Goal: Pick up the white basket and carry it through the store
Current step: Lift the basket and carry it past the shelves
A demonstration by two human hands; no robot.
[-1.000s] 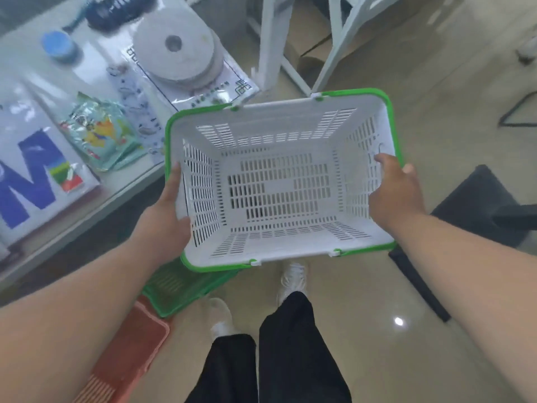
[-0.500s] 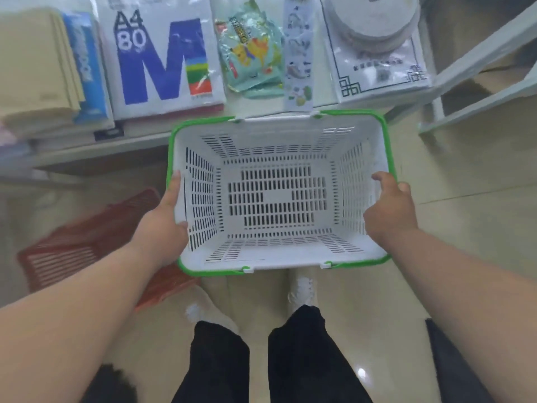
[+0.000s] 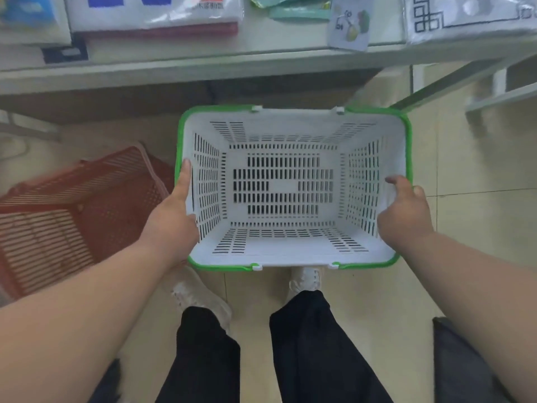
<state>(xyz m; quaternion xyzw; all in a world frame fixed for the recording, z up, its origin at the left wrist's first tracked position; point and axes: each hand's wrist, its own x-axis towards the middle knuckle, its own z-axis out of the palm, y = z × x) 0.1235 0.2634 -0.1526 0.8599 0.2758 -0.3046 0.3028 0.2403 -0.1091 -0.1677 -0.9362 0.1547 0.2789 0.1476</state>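
Observation:
The white basket (image 3: 293,251), slotted plastic with a green rim, is held up in front of me above the floor, and nothing lies inside it. My left hand (image 3: 174,219) grips its left wall, thumb along the inside. My right hand (image 3: 405,213) grips its right wall, thumb hooked over the rim. My legs and white shoes show below the basket.
A red basket (image 3: 66,210) lies on the floor at the left. A white table edge (image 3: 203,68) runs across the top, holding paper packs and packaged goods. White frame legs (image 3: 453,82) stand at the upper right. A dark object (image 3: 465,365) sits at the lower right.
I have turned left to face the table, which now fills the top of the view. The red basket has come into fuller view at my left. Both hands keep their grip.

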